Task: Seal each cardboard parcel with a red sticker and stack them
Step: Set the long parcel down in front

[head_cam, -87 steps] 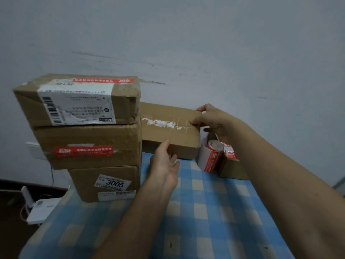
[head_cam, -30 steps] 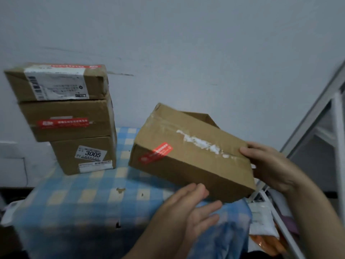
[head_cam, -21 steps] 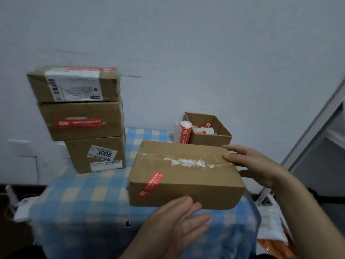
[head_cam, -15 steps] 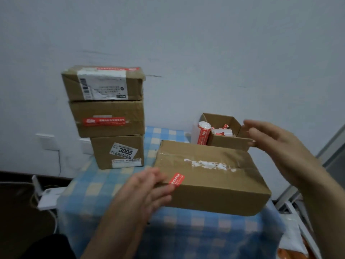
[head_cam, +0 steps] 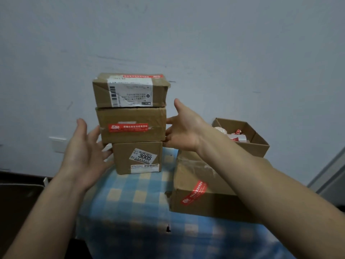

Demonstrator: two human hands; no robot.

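Note:
Three cardboard parcels stand stacked at the back of the table: a top parcel with a white shipping label, a middle parcel with a red sticker across its front, and a bottom parcel marked 3005. My left hand is spread open just left of the stack's lower part. My right hand is open at the stack's right side, fingertips at the middle parcel's edge. A larger flat parcel bearing a red sticker lies on the table at the right, under my right forearm.
The table wears a blue checked cloth. An open small cardboard box with sticker rolls sits at the back right. A wall is right behind the stack, with a socket plate at the left.
Both hands let go of the large parcel, which now rests at the right of the table. They moved to either side of the stack of three.

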